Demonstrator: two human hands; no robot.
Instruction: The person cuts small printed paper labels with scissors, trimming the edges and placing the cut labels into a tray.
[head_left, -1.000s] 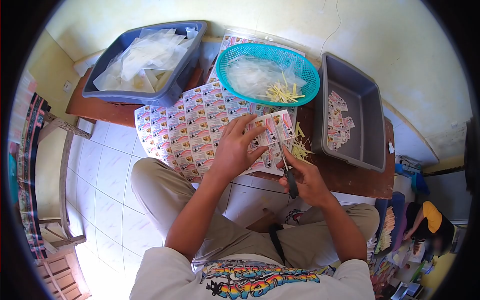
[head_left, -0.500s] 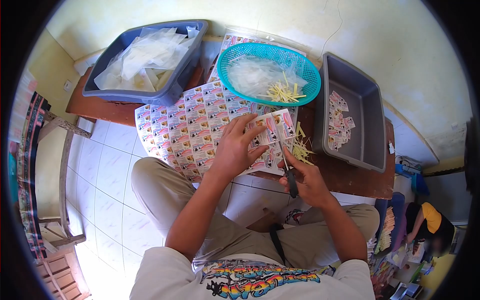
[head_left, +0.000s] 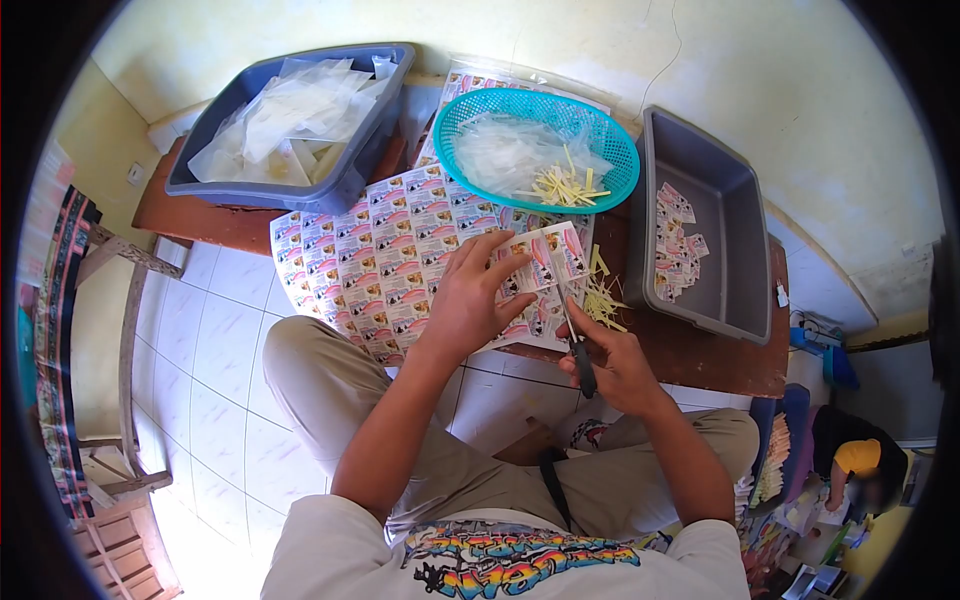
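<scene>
My left hand (head_left: 468, 300) grips a small printed strip of labels (head_left: 530, 262), its thumb and fingers on the strip's left part. Black-handled scissors (head_left: 582, 365) are held in my right hand (head_left: 615, 365), their blades pointing up at the strip between its last two labels. Under my left hand lies a large printed sheet (head_left: 360, 260) with rows of the same labels. Thin yellow strips (head_left: 602, 300) lie just right of the scissors.
A teal basket (head_left: 628, 165) holds clear plastic pieces and yellow strips. The blue-grey tub (head_left: 345, 190) at left holds translucent sheets. Cut labels (head_left: 677, 245) lie in a grey tray (head_left: 725, 215) at right. Another person (head_left: 855, 450) is at the lower right.
My hands, the strip and the scissors have barely moved. The other person at the lower right has shifted posture, with the arm now lower.
</scene>
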